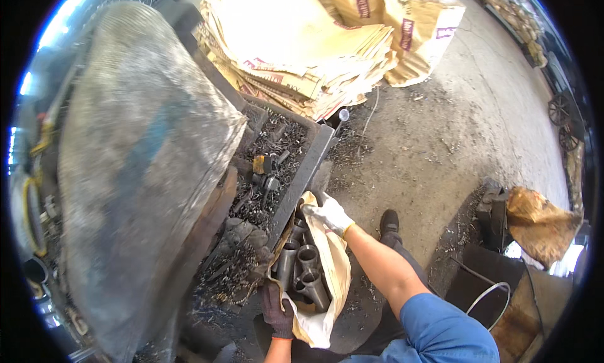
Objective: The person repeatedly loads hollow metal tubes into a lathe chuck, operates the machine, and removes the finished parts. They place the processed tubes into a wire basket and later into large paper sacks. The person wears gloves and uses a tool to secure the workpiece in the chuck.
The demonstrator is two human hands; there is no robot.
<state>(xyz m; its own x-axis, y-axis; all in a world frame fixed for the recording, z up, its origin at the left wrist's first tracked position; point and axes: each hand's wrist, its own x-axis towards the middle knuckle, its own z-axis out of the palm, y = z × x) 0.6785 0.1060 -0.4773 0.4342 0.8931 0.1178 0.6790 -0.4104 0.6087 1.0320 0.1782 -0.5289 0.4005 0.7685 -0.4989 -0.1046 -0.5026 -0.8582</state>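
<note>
A cream paper sack [338, 259] stands with its mouth spread apart, right beside the metal edge of the bench. Several dark metal pipe fittings [307, 256], short tubes and tee shapes, lie inside it. My right hand [329, 214], in a whitish glove, is closed on the far rim of the sack. Down at the near left corner, my left hand [277, 312] in a dark knit glove grips the sack's edge; some of its fingers are hidden.
Metal shavings and a bolt-like part [270, 184] cover the machine bed [302, 177]. A large grimy sheet [138, 161] hangs at left. Stacked flat paper sacks [296, 48] lie beyond. My shoe [389, 221] is on the concrete floor [453, 130]; a stained brown sack [541, 221] lies at right.
</note>
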